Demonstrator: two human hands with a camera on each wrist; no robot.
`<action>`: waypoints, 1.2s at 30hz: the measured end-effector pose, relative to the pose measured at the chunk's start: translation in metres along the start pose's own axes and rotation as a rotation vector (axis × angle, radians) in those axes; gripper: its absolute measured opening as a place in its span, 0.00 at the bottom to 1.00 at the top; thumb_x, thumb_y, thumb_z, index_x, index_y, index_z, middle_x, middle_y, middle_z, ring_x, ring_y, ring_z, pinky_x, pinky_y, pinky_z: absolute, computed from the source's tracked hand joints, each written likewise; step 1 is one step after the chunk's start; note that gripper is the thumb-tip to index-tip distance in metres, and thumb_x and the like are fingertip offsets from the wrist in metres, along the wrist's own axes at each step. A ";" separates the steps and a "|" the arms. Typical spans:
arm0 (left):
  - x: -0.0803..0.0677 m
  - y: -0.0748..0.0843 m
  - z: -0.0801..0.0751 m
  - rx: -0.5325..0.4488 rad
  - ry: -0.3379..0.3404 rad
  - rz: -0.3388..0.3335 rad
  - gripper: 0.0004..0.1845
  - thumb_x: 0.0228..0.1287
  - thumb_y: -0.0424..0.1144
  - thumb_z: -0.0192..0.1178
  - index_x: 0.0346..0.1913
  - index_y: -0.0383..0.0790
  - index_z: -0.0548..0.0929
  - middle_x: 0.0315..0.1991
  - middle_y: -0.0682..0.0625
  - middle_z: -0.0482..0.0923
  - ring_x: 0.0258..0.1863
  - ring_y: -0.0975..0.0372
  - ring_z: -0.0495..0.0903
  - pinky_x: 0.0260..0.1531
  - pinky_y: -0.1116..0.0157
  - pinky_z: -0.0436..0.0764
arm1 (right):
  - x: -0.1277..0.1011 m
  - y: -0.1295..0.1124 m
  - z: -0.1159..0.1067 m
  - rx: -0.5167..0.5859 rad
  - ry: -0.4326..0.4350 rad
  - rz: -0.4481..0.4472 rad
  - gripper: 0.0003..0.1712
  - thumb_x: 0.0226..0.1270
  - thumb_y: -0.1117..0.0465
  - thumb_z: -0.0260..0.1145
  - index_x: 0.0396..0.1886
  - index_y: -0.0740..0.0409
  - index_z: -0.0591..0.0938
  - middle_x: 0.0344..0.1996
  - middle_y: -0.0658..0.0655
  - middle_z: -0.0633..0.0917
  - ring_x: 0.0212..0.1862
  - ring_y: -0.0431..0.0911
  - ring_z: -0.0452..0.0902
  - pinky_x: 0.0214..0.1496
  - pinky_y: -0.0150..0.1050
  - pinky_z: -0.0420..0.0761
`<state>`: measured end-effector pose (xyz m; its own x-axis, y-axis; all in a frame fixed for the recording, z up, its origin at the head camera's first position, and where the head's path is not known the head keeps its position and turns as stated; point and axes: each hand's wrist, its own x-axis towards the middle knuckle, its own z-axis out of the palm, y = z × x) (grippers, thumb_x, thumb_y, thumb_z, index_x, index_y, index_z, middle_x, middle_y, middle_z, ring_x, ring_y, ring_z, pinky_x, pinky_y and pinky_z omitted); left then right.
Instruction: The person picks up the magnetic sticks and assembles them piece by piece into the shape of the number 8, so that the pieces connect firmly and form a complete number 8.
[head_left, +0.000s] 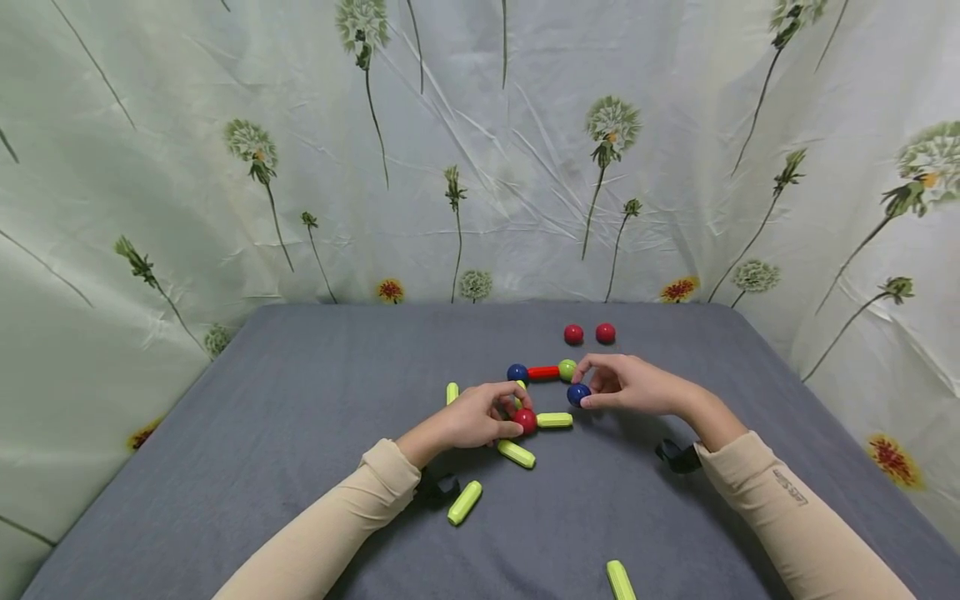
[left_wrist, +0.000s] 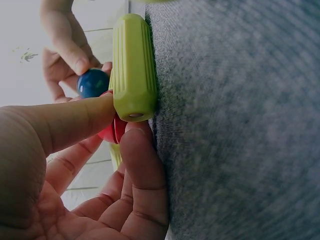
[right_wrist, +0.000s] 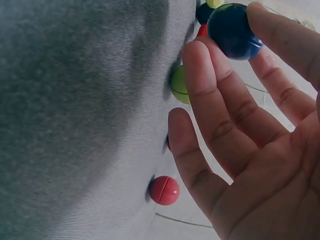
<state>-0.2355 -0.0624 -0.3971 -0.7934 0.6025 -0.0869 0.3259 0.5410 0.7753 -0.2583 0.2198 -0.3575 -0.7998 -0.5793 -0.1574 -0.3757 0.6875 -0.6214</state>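
Grey woven cloth covers the table [head_left: 300, 467], its fine weave plain in both wrist views; behind it hangs a creased pale curtain [head_left: 480, 150] printed with dandelions.

The left hand [head_left: 480, 417] lies near the table's middle, fingers curled, thumb and fingertips pinching a glossy red ball [head_left: 525, 421]. In the left wrist view that red ball [left_wrist: 112, 131] sits between the thumb and a finger, touching the end of a ribbed lime-green rod [left_wrist: 132, 70] that lies on the cloth. The right hand [head_left: 637, 385], at 3 o'clock from the left, pinches a shiny dark blue ball [head_left: 577, 394] between thumb and forefinger, the other fingers loosely bent; the blue ball [right_wrist: 232, 31] is held just beside the free end of the green rod [head_left: 555, 420].

At 12 o'clock from the left hand a smooth red rod [head_left: 543, 372] joins a second blue ball [head_left: 517, 372] to a green ball [head_left: 567, 369]. Two loose red balls [head_left: 589, 333] rest farther toward the curtain. Other ribbed green rods lie apart: one [head_left: 516, 453] touching the left hand at 5 o'clock, one [head_left: 465, 502] by the left sleeve, one [head_left: 620, 580] at the near edge, one [head_left: 452, 392] at 10 o'clock.
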 end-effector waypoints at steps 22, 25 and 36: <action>0.000 -0.001 0.001 -0.004 0.006 -0.003 0.13 0.58 0.42 0.63 0.44 0.60 0.75 0.41 0.53 0.76 0.20 0.64 0.78 0.21 0.64 0.79 | -0.008 0.009 0.011 0.037 -0.059 0.006 0.19 0.57 0.46 0.66 0.46 0.41 0.73 0.29 0.51 0.82 0.28 0.42 0.76 0.29 0.34 0.74; 0.000 -0.001 0.001 -0.006 0.005 -0.004 0.13 0.58 0.42 0.63 0.44 0.60 0.75 0.41 0.53 0.76 0.20 0.64 0.78 0.21 0.64 0.79 | -0.008 0.009 0.011 0.042 -0.063 0.010 0.19 0.57 0.46 0.66 0.46 0.42 0.73 0.29 0.51 0.82 0.28 0.41 0.75 0.29 0.34 0.74; 0.000 0.000 0.000 -0.010 0.001 0.000 0.13 0.58 0.42 0.62 0.44 0.59 0.75 0.41 0.54 0.76 0.20 0.64 0.78 0.21 0.64 0.79 | -0.007 0.010 0.014 0.056 -0.082 0.016 0.19 0.57 0.45 0.66 0.46 0.43 0.73 0.29 0.51 0.81 0.28 0.42 0.75 0.30 0.34 0.74</action>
<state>-0.2357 -0.0623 -0.3972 -0.7939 0.6019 -0.0858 0.3210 0.5348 0.7817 -0.2500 0.2247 -0.3735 -0.7636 -0.6040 -0.2282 -0.3346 0.6725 -0.6601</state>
